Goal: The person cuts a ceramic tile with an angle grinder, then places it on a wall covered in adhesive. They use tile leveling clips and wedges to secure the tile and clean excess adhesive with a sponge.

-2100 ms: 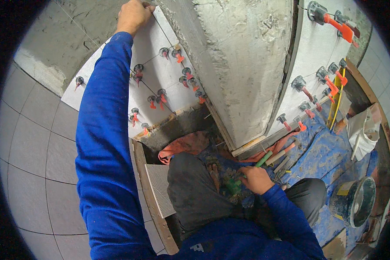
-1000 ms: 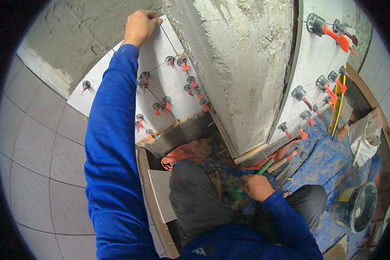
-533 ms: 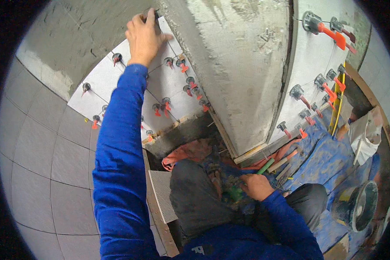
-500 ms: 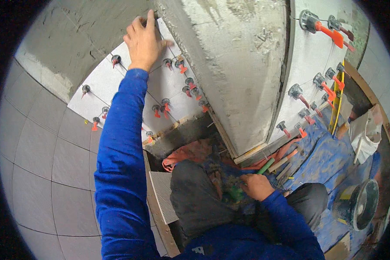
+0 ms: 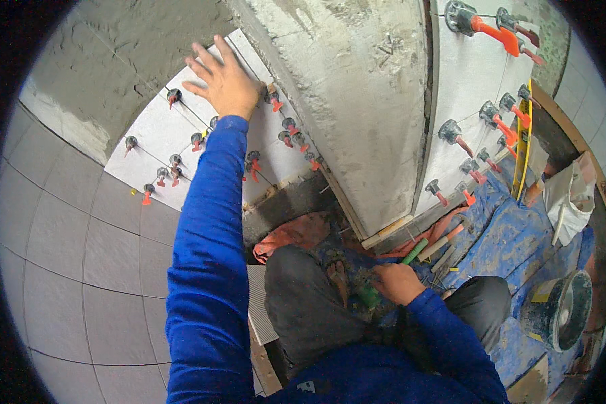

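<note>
My left hand [image 5: 227, 84] presses with spread fingers on the white wall tiles [image 5: 148, 124], near their top edge. Around it, levelling clips with red T-shaped handles [image 5: 174, 97] stand along the tile joints, several per joint; my arm hides some. My right hand [image 5: 398, 284] is low between my knees, its fingers curled; what they hold, if anything, is hidden. Just beyond its knuckles lies a green handle [image 5: 416, 251], apart from the hand. A blurred green patch [image 5: 368, 296] shows beneath the fingers.
A bare concrete column face [image 5: 343, 101] parts the tiles from another clipped white panel [image 5: 468, 101] on the right. Grey mortar [image 5: 124, 50] covers the upper left wall. Grey floor tiles [image 5: 54, 242] spread left. A black bucket [image 5: 559, 310] stands on a blue tarp [image 5: 485, 236].
My left hand has moved slightly right and down over the tiles, and its fingers have spread flat. My right hand stays low between my knees. The view has shifted slightly.
</note>
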### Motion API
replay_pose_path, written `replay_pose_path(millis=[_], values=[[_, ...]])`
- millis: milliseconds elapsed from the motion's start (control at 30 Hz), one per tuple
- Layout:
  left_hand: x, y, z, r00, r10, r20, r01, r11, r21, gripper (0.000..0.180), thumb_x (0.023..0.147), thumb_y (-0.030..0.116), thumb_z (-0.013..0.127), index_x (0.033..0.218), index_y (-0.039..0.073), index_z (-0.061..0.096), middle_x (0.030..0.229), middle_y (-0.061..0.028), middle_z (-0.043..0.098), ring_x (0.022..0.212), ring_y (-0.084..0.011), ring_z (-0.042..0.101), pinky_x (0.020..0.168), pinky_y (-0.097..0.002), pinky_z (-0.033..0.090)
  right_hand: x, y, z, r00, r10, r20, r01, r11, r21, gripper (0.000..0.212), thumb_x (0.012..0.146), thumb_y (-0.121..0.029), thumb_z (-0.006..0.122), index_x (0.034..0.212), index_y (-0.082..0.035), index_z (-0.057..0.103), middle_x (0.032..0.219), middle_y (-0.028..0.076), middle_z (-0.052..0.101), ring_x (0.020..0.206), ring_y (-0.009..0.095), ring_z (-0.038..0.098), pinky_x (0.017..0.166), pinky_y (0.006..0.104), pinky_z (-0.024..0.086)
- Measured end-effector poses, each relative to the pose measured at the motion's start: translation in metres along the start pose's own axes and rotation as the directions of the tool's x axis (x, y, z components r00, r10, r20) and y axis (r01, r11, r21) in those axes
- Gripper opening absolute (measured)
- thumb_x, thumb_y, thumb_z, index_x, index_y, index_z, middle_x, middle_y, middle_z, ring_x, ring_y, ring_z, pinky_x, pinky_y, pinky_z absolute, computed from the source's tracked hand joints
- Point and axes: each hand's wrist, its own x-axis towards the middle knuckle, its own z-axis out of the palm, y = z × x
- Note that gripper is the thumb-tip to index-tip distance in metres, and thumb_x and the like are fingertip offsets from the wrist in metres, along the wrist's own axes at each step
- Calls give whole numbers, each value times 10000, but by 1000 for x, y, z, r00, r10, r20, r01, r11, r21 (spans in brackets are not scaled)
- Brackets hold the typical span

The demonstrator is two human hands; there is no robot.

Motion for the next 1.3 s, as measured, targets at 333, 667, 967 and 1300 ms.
replay_pose_path(millis=[333, 667, 967, 1300], values=[[-36, 11, 3, 993, -116, 1, 115, 986, -119, 1281, 615, 448, 952, 1618, 82, 245, 1679, -305, 55, 1538, -542, 58, 1149, -774, 104, 3, 1, 3, 999, -11, -46, 11, 1000, 3, 265, 907, -319, 669, 1056, -100, 694, 893, 162, 732, 832, 380, 725, 701, 522, 579], [-41, 13, -1, 983, -181, 36, 184, 977, -112, 1200, 673, 395, 891, 1627, 70, 239, 1683, -298, 44, 1555, -506, 39, 1177, -732, 94, 3, 4, 6, 1000, -4, -21, 4, 1000, -11, 272, 925, -329, 652, 1073, -105, 691, 884, 164, 732, 810, 379, 723, 680, 529, 573], [-45, 19, -1, 971, -237, 13, 235, 952, -196, 1154, 684, 345, 864, 1616, 56, 248, 1678, -293, 64, 1551, -497, 58, 1179, -712, 116, 3, 11, 17, 1000, 28, -7, -28, 1000, -9, 239, 925, -304, 629, 1063, -129, 714, 853, 167, 730, 799, 383, 725, 682, 523, 579], [-4, -5, -11, 809, -440, -390, 240, 853, -464, 782, 883, 327, 739, 1548, 101, 396, 1541, -248, 283, 1419, -427, 276, 1134, -613, 207, -3, 8, 9, 996, -21, -86, 20, 1000, -11, 221, 911, -283, 648, 1050, -122, 705, 833, 166, 722, 790, 383, 723, 660, 520, 576]])
